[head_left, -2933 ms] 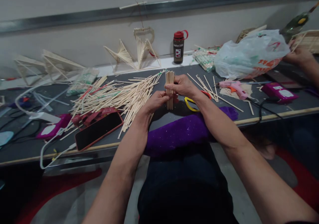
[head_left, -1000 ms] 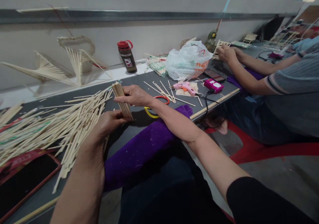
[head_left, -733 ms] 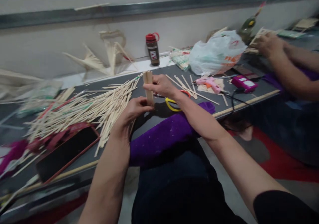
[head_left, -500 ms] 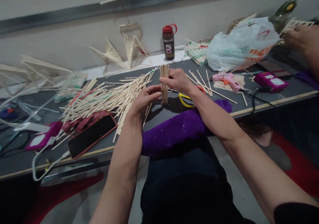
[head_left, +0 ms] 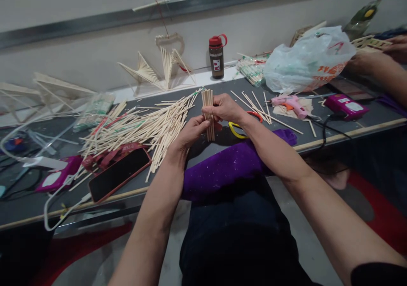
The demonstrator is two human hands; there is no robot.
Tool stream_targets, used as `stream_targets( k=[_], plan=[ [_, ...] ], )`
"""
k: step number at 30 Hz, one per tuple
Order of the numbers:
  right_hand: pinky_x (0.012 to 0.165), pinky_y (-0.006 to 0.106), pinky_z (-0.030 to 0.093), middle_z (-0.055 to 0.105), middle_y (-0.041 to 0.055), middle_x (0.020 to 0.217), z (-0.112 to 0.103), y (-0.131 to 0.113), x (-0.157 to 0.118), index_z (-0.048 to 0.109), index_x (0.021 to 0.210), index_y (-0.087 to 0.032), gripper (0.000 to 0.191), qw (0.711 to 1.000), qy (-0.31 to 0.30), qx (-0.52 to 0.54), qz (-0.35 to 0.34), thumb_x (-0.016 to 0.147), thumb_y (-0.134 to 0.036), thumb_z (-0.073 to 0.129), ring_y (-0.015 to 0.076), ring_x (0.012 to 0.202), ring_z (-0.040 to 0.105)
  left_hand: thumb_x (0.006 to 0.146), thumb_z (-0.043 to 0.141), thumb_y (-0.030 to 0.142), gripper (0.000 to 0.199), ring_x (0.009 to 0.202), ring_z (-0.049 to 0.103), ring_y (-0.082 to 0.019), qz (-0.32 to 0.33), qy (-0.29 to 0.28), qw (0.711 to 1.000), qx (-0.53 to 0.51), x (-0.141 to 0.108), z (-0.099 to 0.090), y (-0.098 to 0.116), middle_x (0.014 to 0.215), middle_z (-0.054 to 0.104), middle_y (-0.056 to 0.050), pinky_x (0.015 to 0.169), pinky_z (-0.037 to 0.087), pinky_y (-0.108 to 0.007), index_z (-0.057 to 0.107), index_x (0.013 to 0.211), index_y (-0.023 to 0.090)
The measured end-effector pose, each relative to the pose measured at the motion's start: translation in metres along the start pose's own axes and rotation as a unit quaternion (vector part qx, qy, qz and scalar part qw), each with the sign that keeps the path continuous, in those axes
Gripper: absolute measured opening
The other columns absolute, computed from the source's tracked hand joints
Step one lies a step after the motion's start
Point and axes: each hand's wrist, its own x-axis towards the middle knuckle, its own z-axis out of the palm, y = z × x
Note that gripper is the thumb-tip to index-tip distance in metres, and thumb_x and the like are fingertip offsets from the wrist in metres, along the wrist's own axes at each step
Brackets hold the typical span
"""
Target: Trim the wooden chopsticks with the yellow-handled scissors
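Observation:
Between my hands a bundle of thin wooden sticks (head_left: 208,96) stands roughly upright over the dark tabletop. My right hand (head_left: 226,108) grips it near the upper middle, with thumb and fingers wrapped round it. From the left, my left hand (head_left: 193,130) closes on the bundle just below, thumb in front; its other fingertips are partly hidden. To the left lies a large loose pile of wooden sticks (head_left: 168,125). Scissors with yellow and red handles (head_left: 237,130) rest behind my right forearm. Purple cloth (head_left: 219,171) lies under my wrists along the table's front edge.
A pink glue gun (head_left: 294,106) and a purple box (head_left: 346,105) are at right, near a plastic bag (head_left: 310,61). A bottle (head_left: 216,61) stands against the wall. A phone (head_left: 119,173) lies at left. Another person's hands (head_left: 372,61) work at far right.
My left hand has moved up and inward, from beside the bundle to closing on it. The bundle tilts slightly. The other person's hands at far right have shifted.

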Motion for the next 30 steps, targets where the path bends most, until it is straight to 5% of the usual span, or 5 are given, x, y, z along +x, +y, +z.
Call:
stream_targets(
  k=[9, 15, 22, 30],
  plan=[
    [0.049, 0.023, 0.031, 0.047, -0.0054, 0.052, -0.002, -0.001, -0.002, 0.054, 0.061, -0.016, 0.026, 0.999, -0.009, -0.026, -0.017, 0.082, -0.03, 0.062, 0.0066, 0.051, 0.043, 0.08, 0.07, 0.051, 0.04, 0.079, 0.072, -0.021, 0.012, -0.001, 1.0, 0.011, 0.0, 0.001, 0.0, 0.084, 0.075, -0.01, 0.075, 0.056, -0.035, 0.068, 0.095, 0.014],
    [0.051, 0.021, 0.033, 0.053, -0.0059, 0.063, -0.009, 0.002, 0.003, 0.062, 0.078, -0.016, 0.013, 0.997, 0.018, 0.051, -0.054, 0.079, -0.029, 0.065, 0.0062, 0.056, 0.043, 0.082, 0.067, 0.055, 0.042, 0.077, 0.071, -0.02, 0.004, -0.012, 0.999, 0.035, -0.002, 0.004, 0.005, 0.087, 0.075, -0.01, 0.072, 0.055, -0.033, 0.07, 0.092, 0.014],
    [0.046, 0.023, 0.027, 0.045, -0.0073, 0.054, -0.011, 0.001, 0.003, 0.057, 0.068, -0.017, 0.023, 0.997, 0.001, 0.062, -0.051, 0.082, -0.033, 0.065, 0.0054, 0.048, 0.037, 0.082, 0.068, 0.054, 0.043, 0.077, 0.071, -0.021, -0.004, -0.025, 0.999, 0.031, -0.004, 0.006, 0.009, 0.086, 0.075, -0.011, 0.073, 0.055, -0.033, 0.072, 0.09, 0.012],
    [0.056, 0.022, 0.032, 0.046, -0.0052, 0.064, -0.011, -0.015, -0.002, 0.055, 0.065, -0.016, 0.022, 0.995, 0.021, 0.002, -0.1, 0.082, -0.026, 0.065, 0.0065, 0.062, 0.041, 0.081, 0.071, 0.052, 0.043, 0.082, 0.072, -0.021, 0.002, 0.006, 1.0, 0.029, -0.005, 0.004, 0.008, 0.089, 0.076, -0.01, 0.08, 0.056, -0.035, 0.072, 0.101, 0.014]
  ],
)
